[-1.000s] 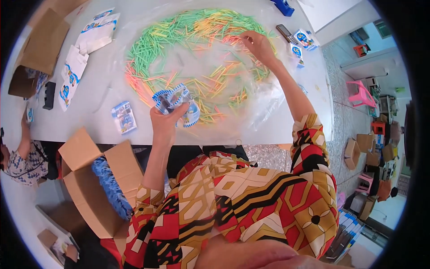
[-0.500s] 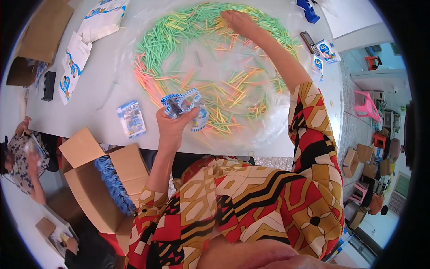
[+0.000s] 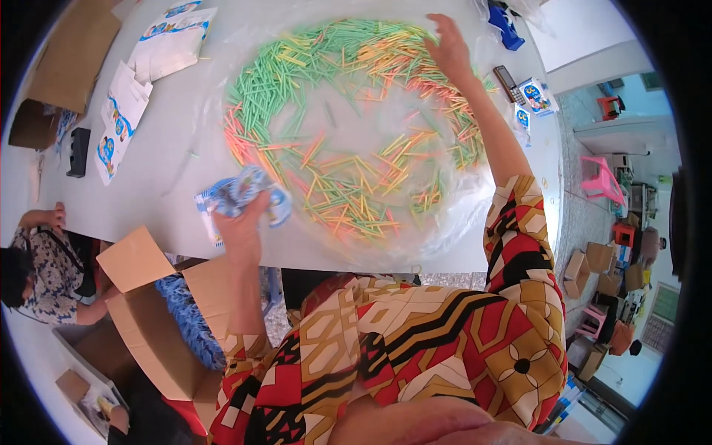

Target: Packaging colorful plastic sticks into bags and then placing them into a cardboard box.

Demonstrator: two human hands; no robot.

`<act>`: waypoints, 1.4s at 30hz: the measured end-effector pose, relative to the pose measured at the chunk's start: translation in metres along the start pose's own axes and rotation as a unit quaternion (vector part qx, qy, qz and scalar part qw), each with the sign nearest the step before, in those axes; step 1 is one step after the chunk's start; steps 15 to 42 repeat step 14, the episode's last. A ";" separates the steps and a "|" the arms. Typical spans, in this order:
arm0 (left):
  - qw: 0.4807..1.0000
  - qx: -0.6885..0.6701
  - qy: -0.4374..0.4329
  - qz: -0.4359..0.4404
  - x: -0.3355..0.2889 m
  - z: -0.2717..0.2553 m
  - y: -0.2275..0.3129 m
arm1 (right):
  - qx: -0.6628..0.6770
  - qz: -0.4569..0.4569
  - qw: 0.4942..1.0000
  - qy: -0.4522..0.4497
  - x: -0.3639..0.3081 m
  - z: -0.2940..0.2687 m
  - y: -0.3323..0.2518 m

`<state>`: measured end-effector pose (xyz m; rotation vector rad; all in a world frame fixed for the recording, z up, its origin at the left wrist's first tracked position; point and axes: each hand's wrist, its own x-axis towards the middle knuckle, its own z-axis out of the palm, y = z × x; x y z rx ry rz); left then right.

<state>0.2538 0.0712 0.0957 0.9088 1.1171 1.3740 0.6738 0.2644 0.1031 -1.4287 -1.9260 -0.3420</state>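
My left hand (image 3: 241, 226) is closed on a crumpled blue-and-white plastic packet (image 3: 256, 189), a little blurred, near the table's front edge. Under and beside it is another blue-and-white packet (image 3: 206, 210), mostly covered by the hand. My right hand (image 3: 450, 53) is at the far right of a wide ring of thin coloured sticks (image 3: 271, 78), its fingers apart and nothing seen in them. Green sticks crowd the far left of the ring; yellow, orange and pink ones lie to the right and front. Clear plastic sheeting (image 3: 445, 237) lies around and under them.
Printed cartons (image 3: 122, 111) lie on the left of the table, with a black holder (image 3: 78, 152) beside them. A phone (image 3: 509, 83), small packs (image 3: 535, 96) and a blue tape dispenser (image 3: 506, 28) are at right. An open cardboard box (image 3: 148, 319) stands front left, near another person (image 3: 48, 271).
My left hand has moved left with its packet, over the packet lying on the table. My right hand has lifted off the sticks, shifted right and opened.
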 end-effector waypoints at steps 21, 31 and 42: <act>0.998 0.028 0.004 0.059 0.092 -0.049 0.041 | -0.077 0.116 0.990 0.002 -0.119 -0.062 0.048; 0.998 0.028 0.004 0.059 0.092 -0.049 0.041 | -0.077 0.116 0.990 0.002 -0.119 -0.062 0.048; 0.998 0.028 0.004 0.059 0.092 -0.049 0.041 | -0.077 0.116 0.990 0.002 -0.119 -0.062 0.048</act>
